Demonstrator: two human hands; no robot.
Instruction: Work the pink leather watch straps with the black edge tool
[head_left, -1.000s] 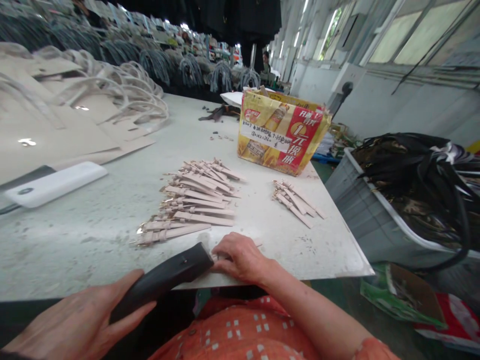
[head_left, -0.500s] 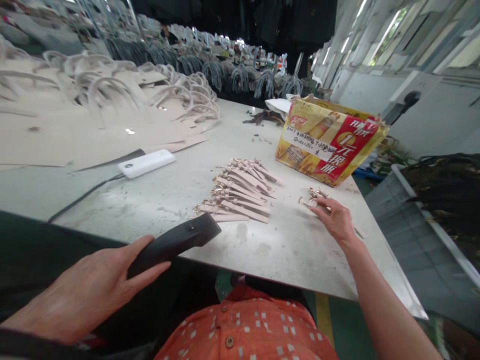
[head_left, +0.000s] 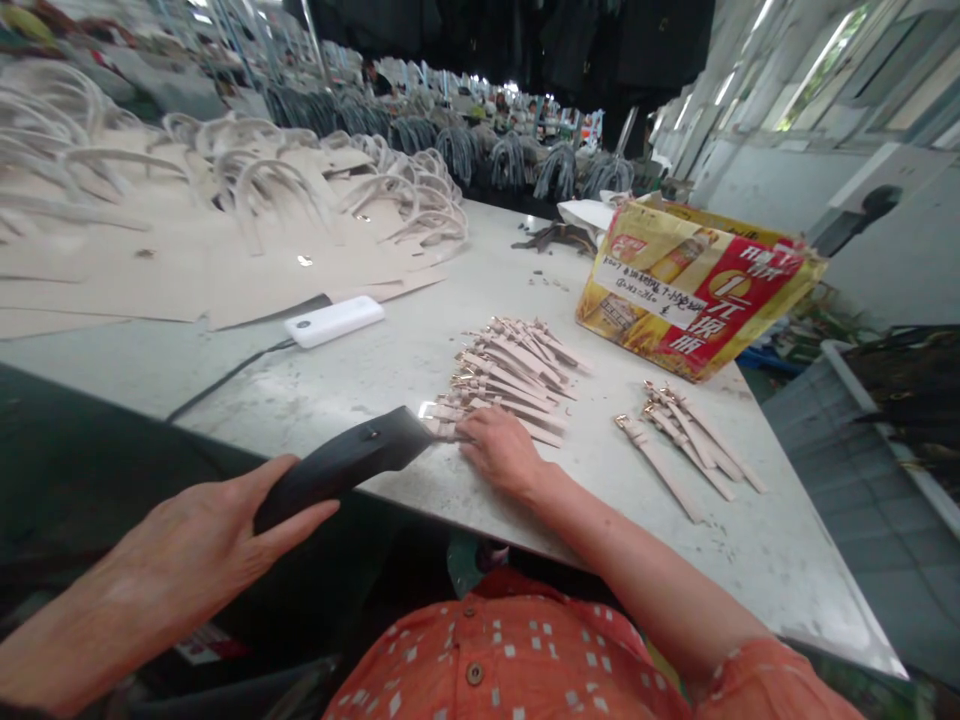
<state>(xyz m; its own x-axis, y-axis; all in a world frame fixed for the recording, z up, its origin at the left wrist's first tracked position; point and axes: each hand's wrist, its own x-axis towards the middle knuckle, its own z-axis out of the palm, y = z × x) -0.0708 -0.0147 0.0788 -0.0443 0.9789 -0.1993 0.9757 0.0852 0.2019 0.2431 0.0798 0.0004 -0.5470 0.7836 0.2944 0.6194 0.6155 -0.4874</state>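
My left hand (head_left: pixel 195 545) is wrapped round the handle of a black hand tool (head_left: pixel 341 468), whose tip rests at the near end of a big pile of beige straps with metal ends (head_left: pixel 510 375). My right hand (head_left: pixel 501 450) lies palm down on the nearest strap of that pile, fingers pressing it to the white table (head_left: pixel 360 385). A smaller pile of the same straps (head_left: pixel 686 440) lies to the right, apart from both hands.
A yellow and red cardboard box (head_left: pixel 694 290) stands at the back right. A white power bank (head_left: pixel 334 321) with a cable lies left of the straps. Beige bag panels with handles (head_left: pixel 225 230) cover the left of the table. A grey bin (head_left: pixel 862 440) stands off the right edge.
My right hand has come back from the small pile on the right to the near end of the big pile. The left hand still holds the black tool.
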